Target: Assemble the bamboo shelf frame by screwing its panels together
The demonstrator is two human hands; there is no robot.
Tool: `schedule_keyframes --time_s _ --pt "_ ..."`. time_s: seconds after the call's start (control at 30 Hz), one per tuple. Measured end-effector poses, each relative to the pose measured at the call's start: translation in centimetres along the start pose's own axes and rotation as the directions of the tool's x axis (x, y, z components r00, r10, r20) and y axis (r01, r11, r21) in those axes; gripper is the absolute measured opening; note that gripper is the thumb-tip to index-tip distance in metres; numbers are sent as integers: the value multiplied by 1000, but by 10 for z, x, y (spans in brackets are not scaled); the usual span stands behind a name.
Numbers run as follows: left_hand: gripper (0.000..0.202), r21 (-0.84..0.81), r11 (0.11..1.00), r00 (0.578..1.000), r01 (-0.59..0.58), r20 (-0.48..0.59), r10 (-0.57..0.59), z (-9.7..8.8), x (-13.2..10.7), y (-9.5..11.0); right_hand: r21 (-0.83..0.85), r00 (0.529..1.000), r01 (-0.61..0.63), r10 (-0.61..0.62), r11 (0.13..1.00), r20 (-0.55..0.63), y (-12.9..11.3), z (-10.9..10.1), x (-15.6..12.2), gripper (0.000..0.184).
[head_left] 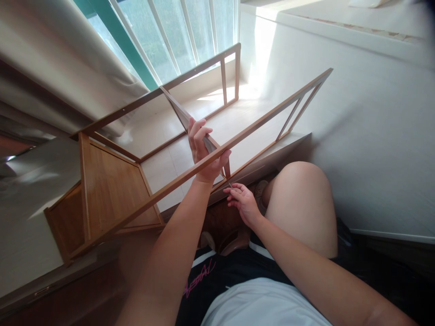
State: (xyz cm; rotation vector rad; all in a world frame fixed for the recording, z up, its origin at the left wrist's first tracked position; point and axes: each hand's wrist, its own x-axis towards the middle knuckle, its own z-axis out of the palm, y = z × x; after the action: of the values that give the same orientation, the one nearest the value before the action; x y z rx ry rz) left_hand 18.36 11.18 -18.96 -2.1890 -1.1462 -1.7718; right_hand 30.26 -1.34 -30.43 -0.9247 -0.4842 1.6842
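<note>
A wooden furniture frame (183,181) of long rails, slatted ends and a solid panel lies tilted before me. My left hand (210,156) is wrapped round its near upper rail and the end of the cross board (177,108), thumb on the near side. Lower down, my right hand (242,203) pinches a thin metal rod (230,184) between thumb and fingers. The rod's tip points at the lower rail near the foot of an upright; whether it sits in a hole there I cannot tell.
A solid wooden panel (112,181) closes the frame's left end. Behind stand a beige curtain (68,54) and a barred window (176,31). Light floor (356,149) stretches to the right. My bare knee (302,203) is close beside the frame.
</note>
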Motion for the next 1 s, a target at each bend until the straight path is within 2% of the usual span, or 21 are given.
schedule_keyframes --time_s 0.2,0.5,0.63,0.8,0.9,1.0 --pt "61 -4 1000 1000 -8 -14 8 0 1 0 -17 999 -1 1 1000 35 -3 2 -5 50" --pt "58 -11 1000 999 -17 -29 16 1 2 1 -48 994 -4 -1 999 -108 2 -2 -2 32" --pt "58 -22 1000 999 -19 -36 19 1 1 1 -171 981 9 -42 985 -189 4 -7 0 30" --pt "60 -17 1000 1000 -7 -27 6 1 -1 -1 -312 975 46 -111 949 -193 4 -10 1 30" --pt "60 2 1000 1000 2 -17 -2 1 -1 -1 -268 978 21 -75 963 -195 2 -8 0 31" --pt "60 2 1000 1000 -1 -22 1 1 -1 -1 -135 986 -13 -9 991 -164 0 -5 -1 35"
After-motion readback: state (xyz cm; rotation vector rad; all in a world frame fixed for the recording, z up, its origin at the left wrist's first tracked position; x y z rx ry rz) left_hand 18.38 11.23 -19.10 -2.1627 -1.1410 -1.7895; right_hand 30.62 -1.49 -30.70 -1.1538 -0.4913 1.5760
